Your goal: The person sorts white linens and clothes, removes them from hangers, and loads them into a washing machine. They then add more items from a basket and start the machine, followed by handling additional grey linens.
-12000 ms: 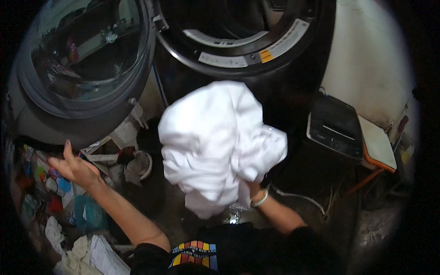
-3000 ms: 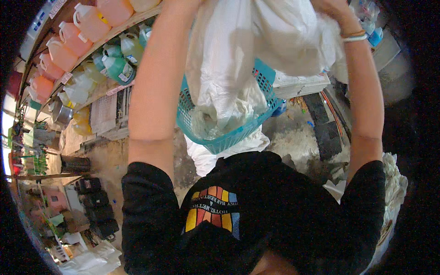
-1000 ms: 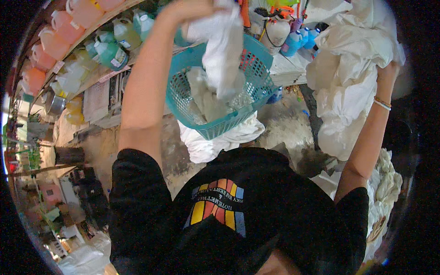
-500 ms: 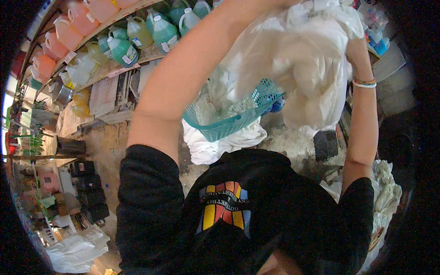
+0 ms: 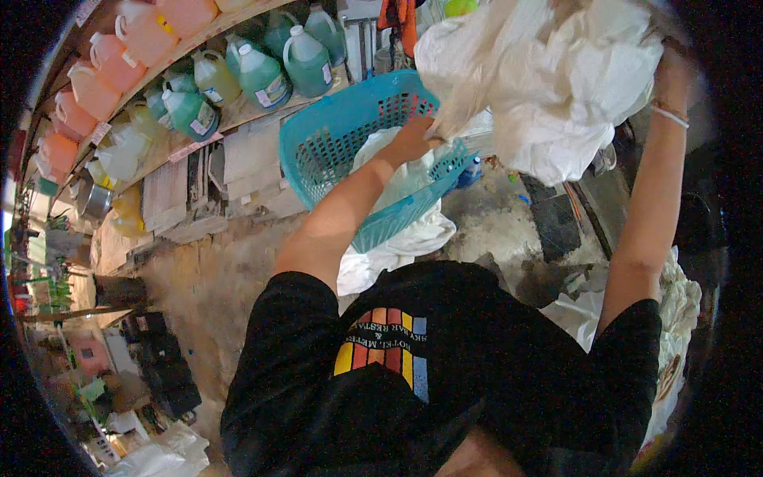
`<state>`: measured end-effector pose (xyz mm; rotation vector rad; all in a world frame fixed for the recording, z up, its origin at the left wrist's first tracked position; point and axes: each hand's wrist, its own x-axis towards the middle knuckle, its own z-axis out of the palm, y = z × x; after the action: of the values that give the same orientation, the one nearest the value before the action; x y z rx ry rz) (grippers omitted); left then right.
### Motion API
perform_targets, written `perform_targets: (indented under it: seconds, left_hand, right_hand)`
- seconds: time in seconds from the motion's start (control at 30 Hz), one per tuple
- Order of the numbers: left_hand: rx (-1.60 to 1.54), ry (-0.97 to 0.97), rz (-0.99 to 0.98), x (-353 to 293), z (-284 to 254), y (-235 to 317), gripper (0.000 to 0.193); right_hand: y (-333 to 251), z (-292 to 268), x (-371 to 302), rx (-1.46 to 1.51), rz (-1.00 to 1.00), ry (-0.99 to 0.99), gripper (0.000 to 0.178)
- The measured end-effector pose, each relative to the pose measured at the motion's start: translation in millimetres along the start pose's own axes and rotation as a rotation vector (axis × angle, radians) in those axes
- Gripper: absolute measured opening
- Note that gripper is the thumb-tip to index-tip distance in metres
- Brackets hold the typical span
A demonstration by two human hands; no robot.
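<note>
Step in hand, my read: a two-handed hold is drawing a loose tail out of the white cloth bundle [image 5: 548, 91], up by the basket. Right hand [image 5: 675, 71] is gripping the bundle's far side and apparently bearing most of the load; exact finger positions are blurring into shadow. Left hand [image 5: 412, 141] is sitting over the basket opening and looks to be pinching the tail, fingertips partly hidden. The bundle is hanging in the air, to the right of the turquoise basket [image 5: 389, 229] and partly covering the view behind it.

Next move, judging from this hold, is calling for a firm right grip, slack in the tail, and clearance over the rim; loose folds are likely to be snagging there.

Surface: more white cloth [image 5: 381, 151] is lying inside the basket. Another white cloth [image 5: 362, 269] is showing at its base, over the stained floor [image 5: 238, 262]; can't tell how far it is running underneath.

Room: pink jugs [image 5: 143, 36] are lining an upper shelf, green jugs [image 5: 266, 83] the one below. A blue bottle [image 5: 471, 172] is standing just beside the basket. A pale heap [image 5: 675, 318] is sitting at far right, behind the right arm
</note>
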<state>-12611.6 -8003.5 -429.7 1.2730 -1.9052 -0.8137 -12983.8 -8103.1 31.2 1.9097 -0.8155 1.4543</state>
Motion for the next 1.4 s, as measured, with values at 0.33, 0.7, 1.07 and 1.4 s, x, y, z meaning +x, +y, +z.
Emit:
perform_targets:
  seconds: [0.33, 0.7, 1.07, 1.4]
  left_hand:
    - [-0.164, 0.618, 0.122, 17.7, -176.8, 125.4, 0.047]
    - [-0.351, 0.076, 0.695, 28.0, -185.3, 297.0, 0.057]
    - [0.126, 0.467, 0.329, -1.7, -122.3, 70.7, 0.149]
    - [-0.189, 0.325, 0.074, 18.0, 0.9, 53.7, 0.151]
  right_hand:
    - [-49.1, 40.5, -131.1, 0.58, 0.159, -0.504, 0.061]
    - [-121.9, 94.8, -220.4, 0.596, 0.227, -0.853, 0.053]
    - [-90.4, 54.5, -108.4, 0.595, 0.526, -0.151, 0.054]
    - [0.1, 10.4, -70.2, 0.351, 0.541, 0.143, 0.062]
